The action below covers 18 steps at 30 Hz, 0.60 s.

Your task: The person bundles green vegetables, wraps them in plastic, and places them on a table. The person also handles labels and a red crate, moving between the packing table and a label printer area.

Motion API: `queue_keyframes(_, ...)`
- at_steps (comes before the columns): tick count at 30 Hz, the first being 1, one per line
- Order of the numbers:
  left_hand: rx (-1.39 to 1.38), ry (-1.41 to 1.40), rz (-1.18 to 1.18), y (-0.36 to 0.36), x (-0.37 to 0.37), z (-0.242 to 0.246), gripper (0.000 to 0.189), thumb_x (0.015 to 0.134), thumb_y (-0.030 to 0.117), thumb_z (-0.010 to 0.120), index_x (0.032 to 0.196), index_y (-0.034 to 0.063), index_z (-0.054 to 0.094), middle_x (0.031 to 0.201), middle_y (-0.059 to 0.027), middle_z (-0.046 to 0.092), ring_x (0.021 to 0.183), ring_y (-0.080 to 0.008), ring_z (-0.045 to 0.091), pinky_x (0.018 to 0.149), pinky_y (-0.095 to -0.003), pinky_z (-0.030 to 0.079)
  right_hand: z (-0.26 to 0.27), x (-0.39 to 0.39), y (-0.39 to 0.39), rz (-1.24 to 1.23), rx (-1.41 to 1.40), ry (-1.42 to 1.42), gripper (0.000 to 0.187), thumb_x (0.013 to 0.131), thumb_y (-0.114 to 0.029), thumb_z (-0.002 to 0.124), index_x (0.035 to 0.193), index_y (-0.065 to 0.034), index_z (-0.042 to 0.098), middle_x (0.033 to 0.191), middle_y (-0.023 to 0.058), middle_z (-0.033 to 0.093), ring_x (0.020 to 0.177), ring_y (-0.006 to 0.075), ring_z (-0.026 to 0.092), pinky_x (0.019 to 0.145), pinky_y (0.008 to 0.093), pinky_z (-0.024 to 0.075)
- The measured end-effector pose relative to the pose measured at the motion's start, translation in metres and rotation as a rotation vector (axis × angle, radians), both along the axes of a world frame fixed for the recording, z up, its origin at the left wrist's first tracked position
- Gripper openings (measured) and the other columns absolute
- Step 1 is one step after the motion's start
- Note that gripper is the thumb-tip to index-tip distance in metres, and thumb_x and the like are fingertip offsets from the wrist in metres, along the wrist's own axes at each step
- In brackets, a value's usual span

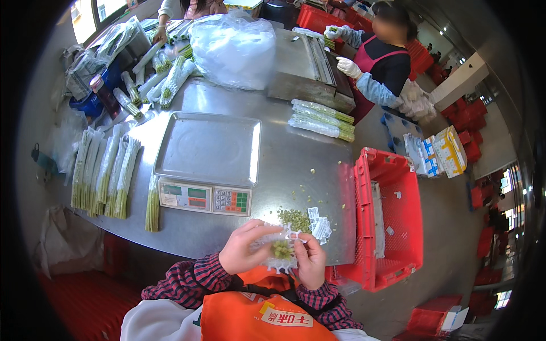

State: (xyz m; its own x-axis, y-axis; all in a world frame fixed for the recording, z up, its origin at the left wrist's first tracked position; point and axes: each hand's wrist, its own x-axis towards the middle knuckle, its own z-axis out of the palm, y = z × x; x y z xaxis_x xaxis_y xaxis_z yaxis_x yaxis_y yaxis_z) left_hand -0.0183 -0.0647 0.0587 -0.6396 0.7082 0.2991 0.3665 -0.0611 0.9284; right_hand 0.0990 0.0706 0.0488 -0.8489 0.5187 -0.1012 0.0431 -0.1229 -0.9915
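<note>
Close to my body, a bundle of green vegetable stalks (282,249) stands with its ends facing up inside a white foam net sleeve (279,269). My left hand (247,246) curls around the sleeve from the left. On the other side, my right hand (310,261) pinches the net's rim between thumb and fingers. The lower length of the bundle is hidden. Just beyond my hands lie a pile of small green cut pieces (294,219) and several printed labels (320,226) on the metal table (290,164).
A digital scale (209,149) stands ahead. Sleeved stalk bundles (106,170) line the left, with three more (322,120) at the far right. A red crate (396,230) adjoins the table's right edge. A large plastic bag (232,49) lies at the back. A gloved co-worker (384,64) stands beyond.
</note>
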Motion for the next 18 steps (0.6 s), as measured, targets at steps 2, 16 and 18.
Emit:
queue_keyframes(2,-0.020,-0.100,-0.015,-0.008,0.000,-0.001,0.035,0.072,-0.008,0.052,0.105,0.0024,0.060,0.084,-0.0105,0.054,0.076,-0.0203,0.053,0.069,-0.0282,0.043,-0.003,-0.001,-0.002,0.010,0.042,-0.058,0.020,0.089,-0.008,0.052,0.108,-0.0013,0.051,0.082,-0.0008,0.053,0.069,0.0042,0.048,0.061,0.0187,0.0418)
queue_keyframes(16,-0.007,-0.193,0.149,-0.003,-0.008,-0.038,0.035,0.078,-0.013,0.043,0.108,-0.0021,0.056,0.096,-0.0073,0.058,0.091,-0.0152,0.056,0.079,-0.0234,0.043,-0.036,-0.027,0.004,0.075,0.623,0.123,0.024,0.083,-0.002,0.053,0.107,-0.0036,0.057,0.081,0.0095,0.052,0.068,0.0221,0.052,0.062,0.0278,0.0418)
queue_keyframes(18,0.112,-0.551,0.114,0.018,-0.009,-0.043,0.034,0.081,-0.010,0.044,0.113,-0.0023,0.054,0.100,-0.0073,0.058,0.091,-0.0133,0.056,0.079,-0.0228,0.044,-0.045,-0.027,0.012,-0.034,0.659,0.119,0.024,0.085,-0.005,0.051,0.109,-0.0028,0.056,0.080,0.0102,0.052,0.068,0.0233,0.052,0.063,0.0291,0.0417)
